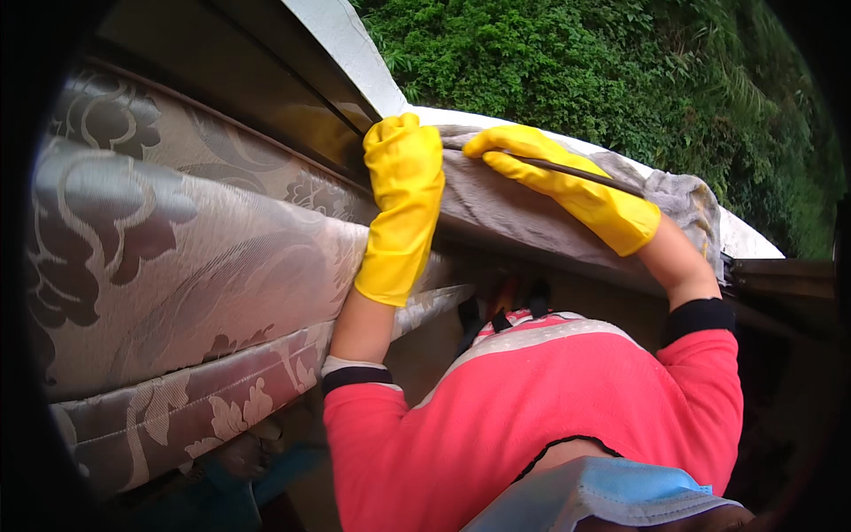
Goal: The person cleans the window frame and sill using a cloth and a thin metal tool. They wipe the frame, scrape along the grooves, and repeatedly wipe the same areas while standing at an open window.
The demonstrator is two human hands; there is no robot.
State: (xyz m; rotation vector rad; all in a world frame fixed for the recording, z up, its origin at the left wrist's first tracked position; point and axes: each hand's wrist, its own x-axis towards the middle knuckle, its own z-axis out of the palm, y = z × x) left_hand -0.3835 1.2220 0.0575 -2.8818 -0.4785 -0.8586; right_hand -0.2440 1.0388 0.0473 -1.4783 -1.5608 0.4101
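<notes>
My left hand (pixel 403 143), in a yellow rubber glove, is curled into a fist at the corner where the dark window frame meets the white outer ledge. Whatever lies inside that fist is hidden. My right hand (pixel 532 156), gloved the same way, is over a grey plush cloth (pixel 505 193) spread along the sill. A thin dark rod or rail (pixel 585 174) passes between its thumb and fingers. The cloth's bunched right end (pixel 685 199) hangs down past my right forearm. A thin dark line continues between the two gloves.
Patterned, silvery curtain fabric (pixel 199 239) fills the left side, close to my left forearm. Dark glossy window panels (pixel 266 73) rise above it. Beyond the white ledge (pixel 751 233) grow dense green bushes (pixel 565 60). A metal rail (pixel 784 276) runs off at the right.
</notes>
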